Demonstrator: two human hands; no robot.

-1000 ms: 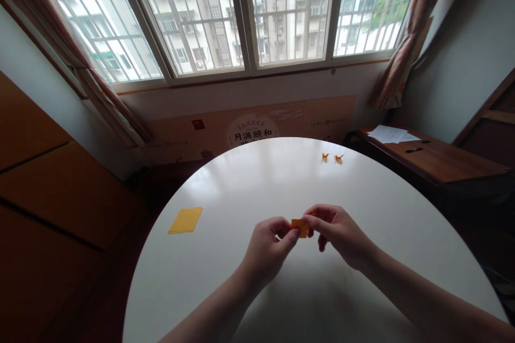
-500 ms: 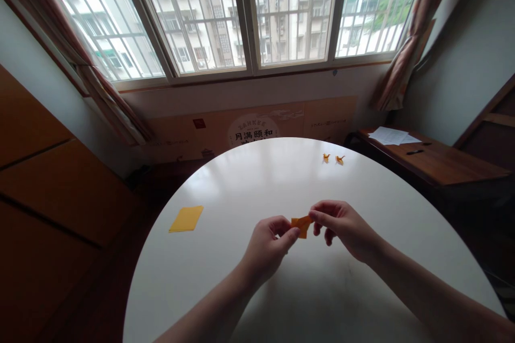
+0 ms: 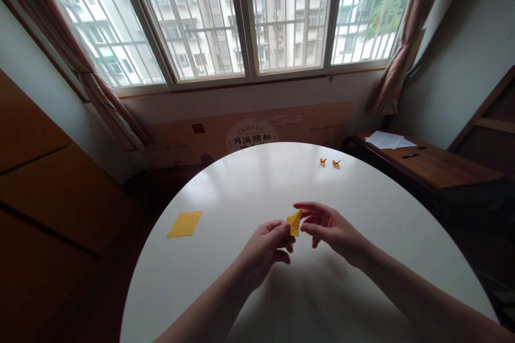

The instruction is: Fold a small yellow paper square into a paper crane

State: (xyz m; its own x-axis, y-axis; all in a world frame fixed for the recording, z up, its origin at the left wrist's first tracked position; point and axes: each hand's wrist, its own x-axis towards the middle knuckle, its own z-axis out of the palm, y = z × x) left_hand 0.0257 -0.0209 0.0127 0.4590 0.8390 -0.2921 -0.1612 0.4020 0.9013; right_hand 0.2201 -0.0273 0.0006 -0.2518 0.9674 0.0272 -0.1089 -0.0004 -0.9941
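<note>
A small folded piece of orange paper [image 3: 294,222] is held above the round white table [image 3: 241,193]. My left hand [image 3: 265,246] pinches its lower left edge between thumb and forefinger. My right hand [image 3: 328,228] is just to the right, its fingers curled loosely and its fingertips close to the paper's upper right tip; whether they touch it I cannot tell. A stack of flat yellow-orange paper squares [image 3: 185,223] lies on the table's left side. Two tiny folded orange paper figures [image 3: 330,163] sit near the table's far right edge.
A dark wooden side table [image 3: 434,163] with white papers [image 3: 387,140] and a pen stands at the right. A printed cardboard panel [image 3: 249,134] leans under the barred window. Wooden panels fill the left side.
The folded paper has been turned upright and opened into a pointed shape. My right hand has loosened its pinch and drawn slightly away; the left hand keeps its hold.
</note>
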